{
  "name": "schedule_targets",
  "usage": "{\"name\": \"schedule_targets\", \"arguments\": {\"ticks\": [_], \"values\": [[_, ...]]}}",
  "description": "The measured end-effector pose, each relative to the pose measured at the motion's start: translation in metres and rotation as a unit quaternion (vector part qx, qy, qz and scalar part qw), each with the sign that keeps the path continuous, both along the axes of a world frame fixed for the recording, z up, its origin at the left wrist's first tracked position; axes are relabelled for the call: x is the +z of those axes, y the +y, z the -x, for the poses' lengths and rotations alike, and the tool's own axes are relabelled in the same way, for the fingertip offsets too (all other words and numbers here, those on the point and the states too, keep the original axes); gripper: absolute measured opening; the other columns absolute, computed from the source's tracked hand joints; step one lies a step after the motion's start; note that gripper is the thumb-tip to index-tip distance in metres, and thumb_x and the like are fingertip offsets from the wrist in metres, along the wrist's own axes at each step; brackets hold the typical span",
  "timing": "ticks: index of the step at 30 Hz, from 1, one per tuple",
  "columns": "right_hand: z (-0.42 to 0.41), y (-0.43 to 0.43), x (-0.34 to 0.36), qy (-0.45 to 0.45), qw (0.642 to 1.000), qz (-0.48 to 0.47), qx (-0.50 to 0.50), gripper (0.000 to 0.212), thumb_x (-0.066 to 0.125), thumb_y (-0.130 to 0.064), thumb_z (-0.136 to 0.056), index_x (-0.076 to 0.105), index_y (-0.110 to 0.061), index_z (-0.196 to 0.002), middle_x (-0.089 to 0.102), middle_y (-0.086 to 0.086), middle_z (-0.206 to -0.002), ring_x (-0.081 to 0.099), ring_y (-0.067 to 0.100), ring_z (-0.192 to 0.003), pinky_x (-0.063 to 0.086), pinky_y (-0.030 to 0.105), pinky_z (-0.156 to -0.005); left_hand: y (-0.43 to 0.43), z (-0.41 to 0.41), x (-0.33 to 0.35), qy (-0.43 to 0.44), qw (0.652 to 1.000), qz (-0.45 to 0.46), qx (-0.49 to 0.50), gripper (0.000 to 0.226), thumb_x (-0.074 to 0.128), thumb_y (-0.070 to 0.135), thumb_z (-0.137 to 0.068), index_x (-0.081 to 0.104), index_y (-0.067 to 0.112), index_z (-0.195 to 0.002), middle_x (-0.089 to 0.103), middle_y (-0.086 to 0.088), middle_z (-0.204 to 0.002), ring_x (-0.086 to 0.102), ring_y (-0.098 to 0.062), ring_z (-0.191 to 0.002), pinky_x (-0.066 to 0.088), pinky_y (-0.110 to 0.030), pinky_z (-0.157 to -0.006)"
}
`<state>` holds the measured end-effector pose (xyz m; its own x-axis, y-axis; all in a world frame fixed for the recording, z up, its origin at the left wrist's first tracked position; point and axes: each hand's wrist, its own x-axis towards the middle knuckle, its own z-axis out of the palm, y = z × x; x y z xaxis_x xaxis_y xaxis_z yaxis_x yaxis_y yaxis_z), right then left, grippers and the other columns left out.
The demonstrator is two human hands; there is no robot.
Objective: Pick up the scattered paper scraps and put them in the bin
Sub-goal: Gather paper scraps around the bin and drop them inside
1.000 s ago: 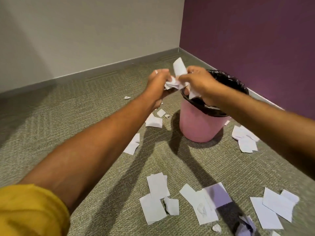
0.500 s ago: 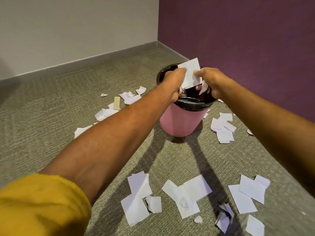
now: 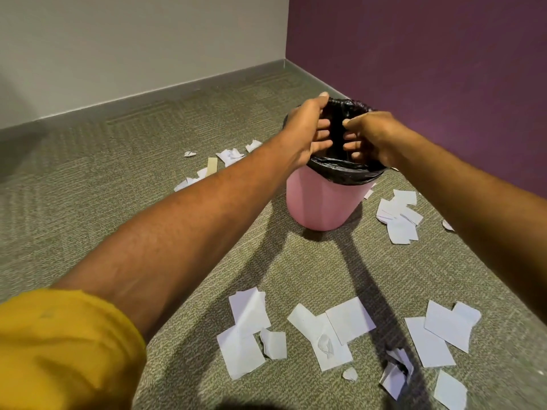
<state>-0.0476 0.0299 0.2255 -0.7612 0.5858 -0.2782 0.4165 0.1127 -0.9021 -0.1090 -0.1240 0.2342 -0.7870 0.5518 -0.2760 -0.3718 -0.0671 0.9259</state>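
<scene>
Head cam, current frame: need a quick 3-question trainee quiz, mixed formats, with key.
1. True or false: both hands are over the open mouth of the pink bin.
2. What does the left hand hold?
A. a paper scrap
B. nothing visible, fingers spread
C. the bin liner's edge
3. Fill in: the bin is lined with a ____ plastic bag.

Key
1. True. The left hand and the right hand both hang over the opening.
2. B. No paper shows in either hand.
3. Black. Many paper scraps lie on the carpet around it.
</scene>
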Motion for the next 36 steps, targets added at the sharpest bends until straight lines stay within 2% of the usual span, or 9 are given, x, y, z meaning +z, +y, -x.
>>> {"name": "schedule_targets", "arguments": {"ticks": [3,5,7,11,20,24,27,32,36], "values": [[-0.003,-0.004,0.003,0.039,0.999,0.021,-0.016,0.022,0.073,-0.028,-0.097,0.071,-0.012,-0.111,0.068,0.007,-0.1,0.067,0.021,-0.081,0.053,0.035,-0.066,-0.01,0.009,-0.005,0.015,0.999,-0.009,0.027,0.037,0.058,0.039,-0.109,0.069,0.006,-0.122,0.077,-0.014,-0.105,0.078,-0.026,-0.094,0.067,-0.038,-0.076],[-0.007,-0.008,0.009,0.071,0.997,0.025,-0.023,0.017,0.075,-0.031,-0.095,0.07,-0.016,-0.102,0.066,0.004,-0.087,0.064,0.018,-0.071,0.047,0.03,-0.057,-0.021,0.012,-0.007,0.029,0.999,-0.003,0.035,0.032,0.058,0.038,-0.109,0.07,0.012,-0.095,0.07,-0.003,-0.073,0.069,-0.018,-0.064,0.059,-0.029,-0.056],[-0.015,-0.014,0.017,0.094,0.995,0.014,-0.015,0.022,0.076,-0.038,-0.094,0.069,-0.017,-0.096,0.064,0.001,-0.077,0.059,0.014,-0.059,0.039,0.028,-0.051,-0.033,0.009,-0.004,0.049,0.998,0.007,0.038,0.038,0.057,0.04,-0.109,0.065,0.018,-0.079,0.058,0.002,-0.061,0.055,-0.013,-0.049,0.045,-0.024,-0.045],[-0.034,-0.035,0.028,0.106,0.993,-0.002,0.051,0.03,0.075,-0.048,-0.095,0.068,-0.02,-0.086,0.058,-0.004,-0.07,0.05,0.01,-0.054,0.034,0.026,-0.049,-0.057,0.006,-0.015,0.085,0.995,0.043,0.033,0.044,0.059,0.04,-0.107,0.058,0.023,-0.066,0.051,0.004,-0.058,0.045,-0.011,-0.046,0.034,-0.023,-0.041],[-0.067,-0.103,0.021,0.068,0.957,-0.062,0.273,0.031,0.079,-0.039,-0.097,0.07,-0.01,-0.09,0.064,0.007,-0.073,0.054,0.014,-0.059,0.043,0.028,-0.055,-0.125,-0.005,-0.067,0.241,0.937,0.231,-0.102,0.032,0.062,0.027,-0.104,0.071,0.008,-0.08,0.066,-0.009,-0.066,0.061,-0.019,-0.052,0.049,-0.027,-0.051],[-0.071,-0.133,-0.018,0.036,0.939,-0.051,0.339,0.027,0.081,-0.025,-0.097,0.07,0.0,-0.094,0.063,0.006,-0.067,0.053,0.016,-0.055,0.04,0.028,-0.051,-0.155,-0.011,-0.105,0.345,0.842,0.339,-0.239,0.026,0.066,0.022,-0.104,0.074,0.003,-0.089,0.075,-0.014,-0.077,0.071,-0.021,-0.063,0.062,-0.036,-0.061],[-0.08,-0.15,-0.057,-0.03,0.911,-0.063,0.407,0.023,0.082,-0.026,-0.095,0.07,-0.007,-0.092,0.069,0.002,-0.072,0.061,0.015,-0.061,0.048,0.028,-0.053,-0.176,-0.019,-0.135,0.42,0.744,0.398,-0.334,0.008,0.074,0.02,-0.098,0.069,0.014,-0.098,0.068,-0.003,-0.082,0.066,-0.023,-0.074,0.052,-0.028,-0.064],[-0.105,-0.179,-0.117,-0.101,0.834,-0.181,0.511,0.015,0.085,-0.029,-0.091,0.073,-0.026,-0.099,0.076,-0.005,-0.095,0.073,0.01,-0.083,0.064,0.034,-0.077,-0.204,-0.034,-0.186,0.498,0.617,0.422,-0.44,0.048,0.086,0.029,-0.083,0.068,0.024,-0.127,0.06,-0.001,-0.117,0.06,-0.02,-0.106,0.057,-0.041,-0.091],[-0.132,-0.201,-0.15,-0.097,0.73,-0.327,0.592,0.039,0.084,-0.036,-0.089,0.07,-0.026,-0.125,0.071,-0.01,-0.109,0.069,0.014,-0.095,0.059,0.036,-0.074,-0.216,-0.046,-0.207,0.526,0.54,0.435,-0.493,0.078,0.088,0.039,-0.08,0.053,0.036,-0.15,0.047,-0.002,-0.152,0.058,-0.022,-0.128,0.058,-0.039,-0.082]]}}
